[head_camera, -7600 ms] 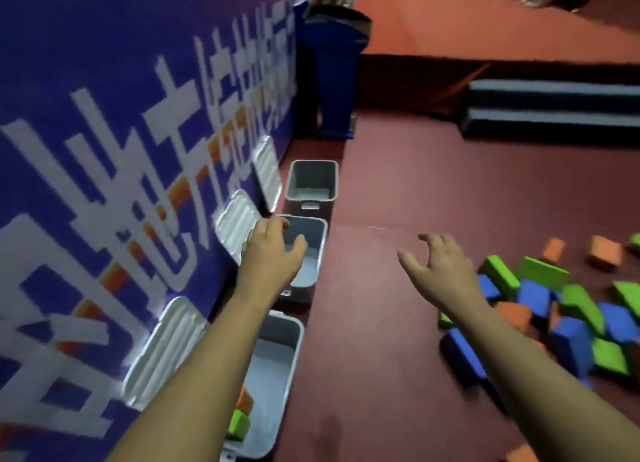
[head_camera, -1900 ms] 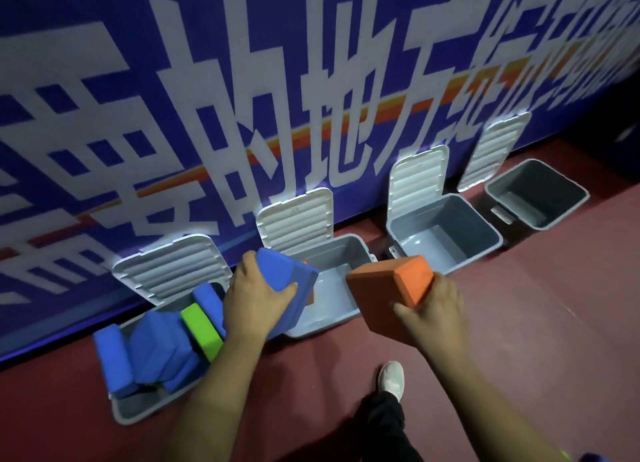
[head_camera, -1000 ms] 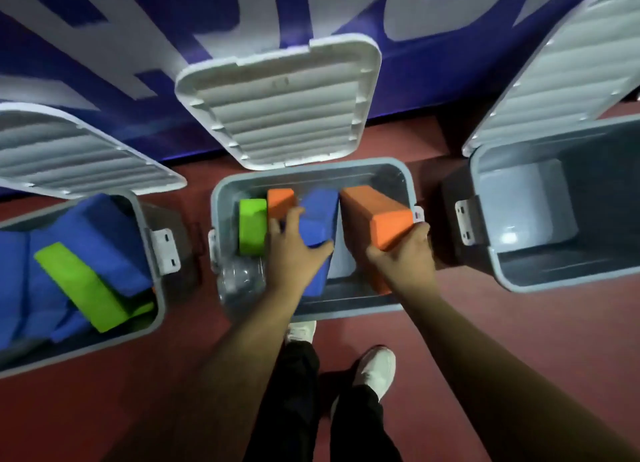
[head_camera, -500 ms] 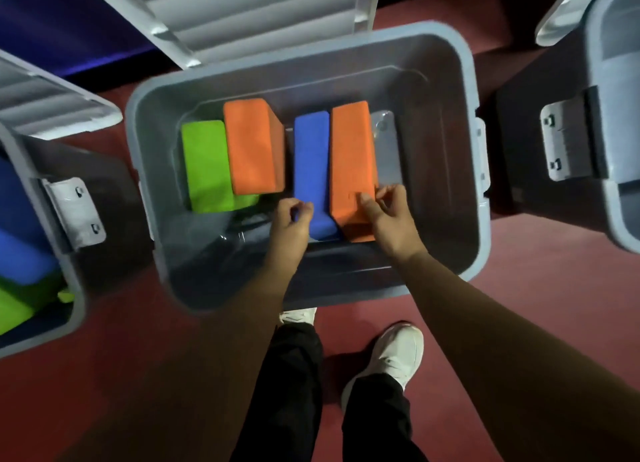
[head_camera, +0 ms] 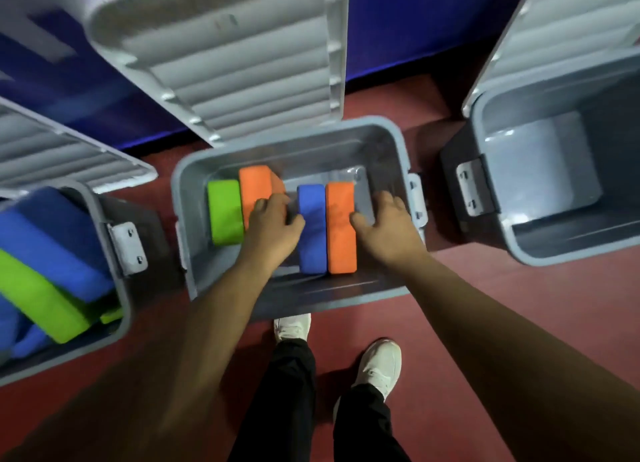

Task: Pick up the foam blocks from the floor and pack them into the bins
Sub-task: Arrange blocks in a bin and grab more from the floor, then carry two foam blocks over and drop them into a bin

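Red floor (head_camera: 502, 323), perhaps matting, under grey bins (head_camera: 329, 297)

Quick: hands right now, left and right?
Left hand: fingers curled beside the blue block; grip cannot be told.
Right hand: open, thumb against the right orange block.

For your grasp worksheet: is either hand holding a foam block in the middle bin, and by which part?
Neither grips one. The left hand touches the blue block's left side and the right hand the adjoining orange block's right side.
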